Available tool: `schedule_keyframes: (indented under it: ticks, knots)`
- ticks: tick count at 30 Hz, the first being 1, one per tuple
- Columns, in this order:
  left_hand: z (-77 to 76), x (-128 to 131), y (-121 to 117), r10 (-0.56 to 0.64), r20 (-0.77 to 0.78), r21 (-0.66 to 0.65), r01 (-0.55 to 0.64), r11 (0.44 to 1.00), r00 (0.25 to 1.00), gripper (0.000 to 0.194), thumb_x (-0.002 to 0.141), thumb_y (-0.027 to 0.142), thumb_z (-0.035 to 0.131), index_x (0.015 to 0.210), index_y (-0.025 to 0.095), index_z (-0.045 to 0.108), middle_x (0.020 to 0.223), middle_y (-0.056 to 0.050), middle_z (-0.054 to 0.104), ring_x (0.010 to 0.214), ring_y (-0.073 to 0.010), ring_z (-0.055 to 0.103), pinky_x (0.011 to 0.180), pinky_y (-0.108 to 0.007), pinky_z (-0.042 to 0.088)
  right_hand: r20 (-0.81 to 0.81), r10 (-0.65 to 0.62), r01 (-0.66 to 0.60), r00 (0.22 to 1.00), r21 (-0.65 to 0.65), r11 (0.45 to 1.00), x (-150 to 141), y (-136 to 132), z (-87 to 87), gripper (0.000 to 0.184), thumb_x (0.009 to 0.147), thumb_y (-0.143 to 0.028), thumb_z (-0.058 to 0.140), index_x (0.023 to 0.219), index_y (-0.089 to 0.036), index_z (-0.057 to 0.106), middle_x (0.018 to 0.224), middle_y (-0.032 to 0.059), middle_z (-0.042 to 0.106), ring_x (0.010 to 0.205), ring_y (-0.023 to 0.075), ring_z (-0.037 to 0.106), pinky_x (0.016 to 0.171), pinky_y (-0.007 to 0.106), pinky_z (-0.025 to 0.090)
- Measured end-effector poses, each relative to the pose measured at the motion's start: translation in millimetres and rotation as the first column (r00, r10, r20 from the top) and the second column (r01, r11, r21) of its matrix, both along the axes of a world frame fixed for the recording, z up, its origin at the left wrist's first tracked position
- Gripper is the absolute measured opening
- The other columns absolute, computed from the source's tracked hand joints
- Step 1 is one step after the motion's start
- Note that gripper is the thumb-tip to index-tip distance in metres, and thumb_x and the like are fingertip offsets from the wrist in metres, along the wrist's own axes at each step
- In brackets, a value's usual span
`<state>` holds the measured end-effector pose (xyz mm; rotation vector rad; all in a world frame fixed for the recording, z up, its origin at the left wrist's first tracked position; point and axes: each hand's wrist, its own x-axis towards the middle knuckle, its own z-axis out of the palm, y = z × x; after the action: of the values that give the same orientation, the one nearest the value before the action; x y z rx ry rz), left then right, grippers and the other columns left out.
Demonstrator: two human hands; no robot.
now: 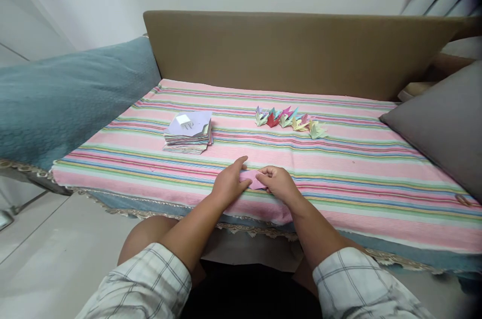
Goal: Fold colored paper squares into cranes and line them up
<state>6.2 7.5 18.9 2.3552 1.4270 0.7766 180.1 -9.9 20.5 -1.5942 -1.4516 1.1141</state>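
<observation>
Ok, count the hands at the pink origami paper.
2: the left hand at the left end of the pink origami paper, the right hand pinching its right end. Neither is hidden.

Small pink paper, partly hidden, roughly flat, toward striped cloth's front edge

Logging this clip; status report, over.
Left hand on pink paper; right hand pinching its edge. Paper stack, folded papers beyond, not in the way.

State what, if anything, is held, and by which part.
A piece of pink paper: the right hand pinches its right end; the left hand touches its left end.
</observation>
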Motion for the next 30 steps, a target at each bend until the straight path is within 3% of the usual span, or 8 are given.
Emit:
schedule_keyframes:
  ticks: [3,6,11,13,16,18,21,30]
  knots:
    - [-4.5,0,-10,-0.013,-0.127,0.302,0.051,0.952,0.992,0.047,0.076,0.028,0.063,0.121,0.021,0.051,0.132,-0.010,0.051,0.117,-0.0266,0.049,0.099,-0.044,0.037,0.109,0.006,-0.011,0.994,0.044,0.999,1,4,1.0,0.019,0.073,-0.033,0.058,0.081,-0.017,0.064,0.064,-0.0011,0.063,0.047,0.0102,0.053,0.047,0.022,0.041]
    - [-13.1,-1,-22,-0.121,-0.250,0.391,0.214,0.895,0.961,0.027,0.086,0.027,0.050,0.112,0.024,0.059,0.124,-0.005,0.059,0.119,-0.0233,0.049,0.107,-0.047,0.027,0.202,0.007,-0.025,0.979,0.084,0.996,3,8,-0.1,0.017,0.073,-0.030,0.056,0.083,-0.018,0.065,0.071,0.0008,0.067,0.054,0.0119,0.057,0.052,0.023,0.042]
    - [-27.4,-5,-28,-0.216,-0.361,0.315,0.336,0.888,0.907,0.040,0.088,0.036,0.047,0.124,0.019,0.052,0.127,-0.008,0.056,0.123,-0.0253,0.045,0.106,-0.047,0.028,0.343,-0.020,-0.033,0.939,0.147,0.989,3,11,-2.8,0.018,0.073,-0.028,0.058,0.088,-0.020,0.065,0.080,0.0014,0.069,0.069,0.0153,0.061,0.062,0.025,0.044]
    - [-28.8,-6,-27,-0.224,-0.376,0.283,0.342,0.896,0.899,0.042,0.087,0.036,0.048,0.125,0.019,0.051,0.130,-0.008,0.054,0.123,-0.0257,0.045,0.104,-0.046,0.030,0.435,-0.101,-0.006,0.895,0.238,0.971,3,9,-3.4,0.022,0.075,-0.030,0.058,0.095,-0.021,0.064,0.084,0.0028,0.069,0.076,0.0182,0.061,0.066,0.028,0.044]
    - [-26.7,-5,-27,-0.230,-0.382,0.260,0.343,0.903,0.895,0.041,0.088,0.036,0.048,0.125,0.020,0.051,0.132,-0.008,0.052,0.124,-0.0256,0.044,0.104,-0.046,0.031,0.518,-0.258,-0.039,0.815,0.493,0.869,4,2,-4.7,0.021,0.081,-0.026,0.054,0.097,-0.020,0.064,0.098,0.0071,0.068,0.091,0.0232,0.059,0.077,0.035,0.044]
    - [-24.5,-5,-27,-0.235,-0.379,0.246,0.342,0.907,0.895,0.041,0.087,0.035,0.048,0.126,0.020,0.051,0.132,-0.008,0.053,0.124,-0.0258,0.044,0.104,-0.046,0.030,0.547,-0.209,-0.191,0.811,0.584,0.789,5,-6,-6.9,0.020,0.084,-0.021,0.049,0.096,-0.020,0.065,0.101,0.0075,0.067,0.095,0.0233,0.058,0.084,0.037,0.042]
    - [-21.3,-5,-26,-0.258,-0.355,0.217,0.347,0.912,0.899,0.043,0.086,0.036,0.051,0.126,0.020,0.051,0.131,-0.009,0.053,0.123,-0.0265,0.045,0.104,-0.046,0.031,0.598,-0.015,-0.408,0.801,0.565,0.717,7,-16,-13.4,0.023,0.085,-0.015,0.045,0.096,-0.021,0.065,0.097,0.0059,0.068,0.092,0.0209,0.059,0.085,0.037,0.044]
    - [-10.1,-8,3,-0.339,-0.176,0.114,0.362,0.925,0.924,0.023,0.082,0.026,0.057,0.101,0.019,0.066,0.112,-0.006,0.066,0.104,-0.0212,0.060,0.092,-0.038,0.045,0.553,0.058,-0.415,0.831,0.547,0.727,20,-15,-26.7,0.013,0.082,-0.022,0.057,0.092,-0.021,0.066,0.099,0.0061,0.068,0.096,0.0208,0.060,0.087,0.038,0.047]
